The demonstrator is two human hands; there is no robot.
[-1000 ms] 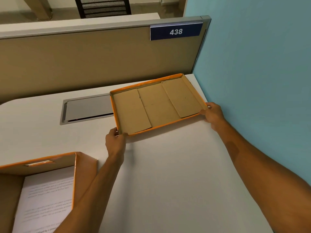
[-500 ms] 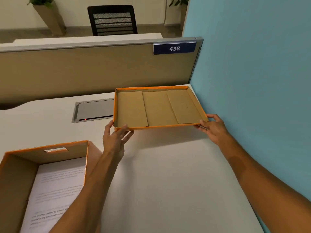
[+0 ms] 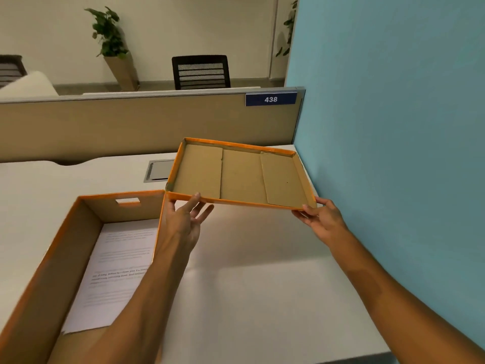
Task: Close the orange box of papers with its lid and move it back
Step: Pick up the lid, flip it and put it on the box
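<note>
The orange lid [image 3: 241, 177] hangs in the air above the white desk, its brown cardboard inside facing up. My left hand [image 3: 185, 219] supports its near left corner from below, fingers spread. My right hand [image 3: 321, 219] pinches its near right corner. The open orange box [image 3: 65, 227] stands on the desk at the lower left, with printed white papers [image 3: 118, 271] lying flat inside and a cut-out handle in its far wall. The lid's left edge is level with the box's far right corner.
A light blue wall [image 3: 393, 127] runs along the desk's right side. A tan partition [image 3: 131, 127] with a "438" sign closes the back. A grey cable hatch [image 3: 158, 170] is set into the white desk [image 3: 262, 285] behind the lid.
Both hands have raised the lid off the desk and brought it nearer and leftward toward the box. The camera has tilted up, showing more of the room behind.
</note>
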